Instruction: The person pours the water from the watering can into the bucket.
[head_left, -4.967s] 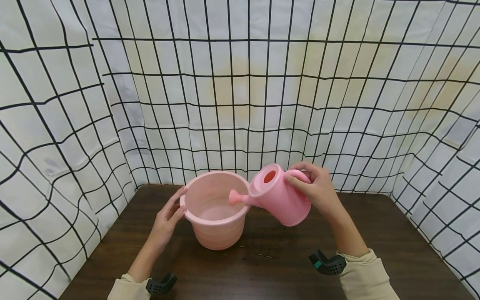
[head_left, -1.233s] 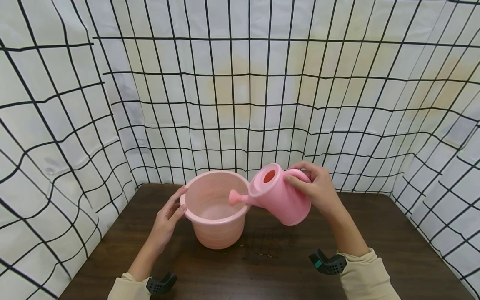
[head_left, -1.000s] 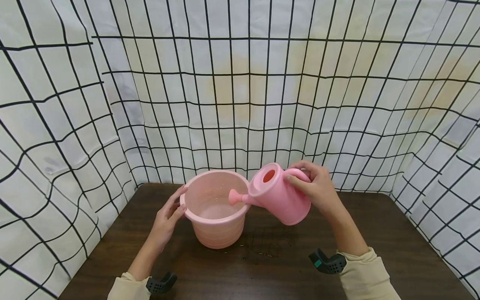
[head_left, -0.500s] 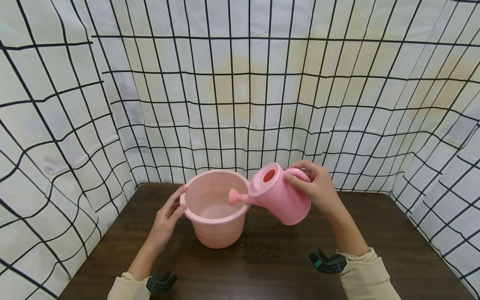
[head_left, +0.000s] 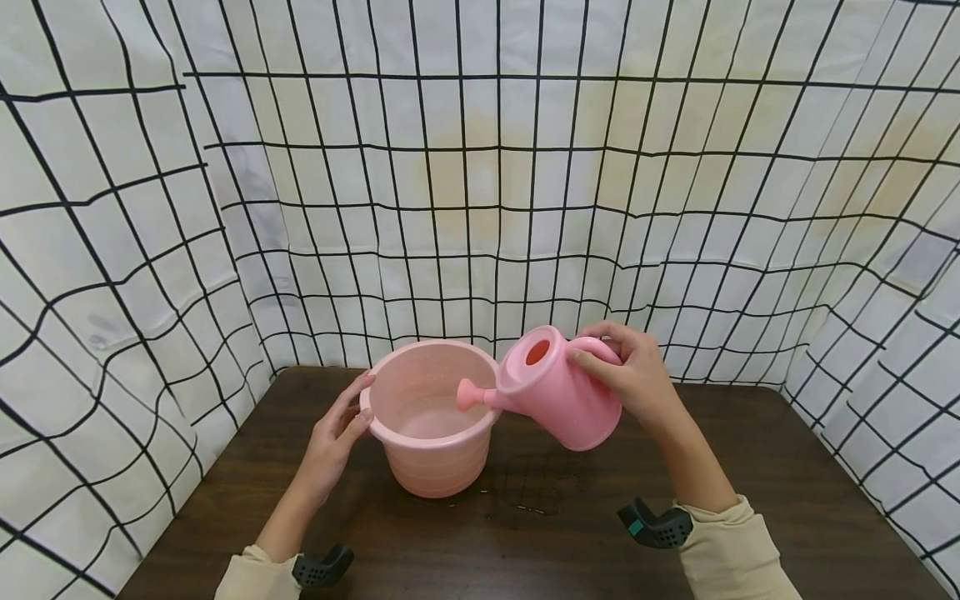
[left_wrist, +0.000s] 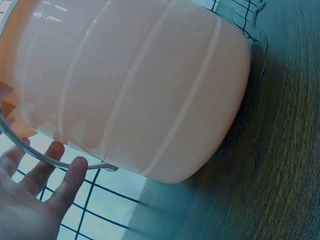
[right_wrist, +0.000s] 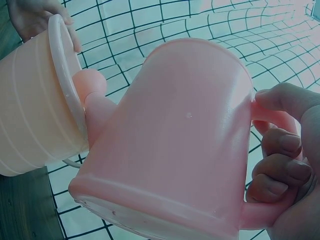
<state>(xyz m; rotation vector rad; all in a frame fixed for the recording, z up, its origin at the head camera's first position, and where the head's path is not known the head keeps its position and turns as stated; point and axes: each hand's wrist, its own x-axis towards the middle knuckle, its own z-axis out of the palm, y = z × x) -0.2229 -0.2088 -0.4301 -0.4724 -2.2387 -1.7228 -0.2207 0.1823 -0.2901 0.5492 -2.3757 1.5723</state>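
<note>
A pink watering can (head_left: 562, 392) hangs tilted above the table, its spout's rose (head_left: 470, 395) over the inside of a pale pink bucket (head_left: 438, 467). My right hand (head_left: 630, 371) grips the can's handle (right_wrist: 275, 117), fingers curled round it in the right wrist view. The bucket stands upright. On its left side my left hand (head_left: 336, 429) rests against the rim with fairly straight, spread fingers. In the left wrist view those fingers lie by the bucket's thin bail handle (left_wrist: 50, 159). No stream from the rose can be made out.
The dark wooden table (head_left: 480, 558) has small wet patches (head_left: 532, 508) in front of the can and bucket. White cloth walls with a black grid (head_left: 480, 183) enclose it at the back and both sides. Each wrist wears a dark device (head_left: 656, 525).
Hardly anything differs. Both hands, the tilted watering can and the bucket keep the same places; a faint streak inside the bucket one second ago is not visible now.
</note>
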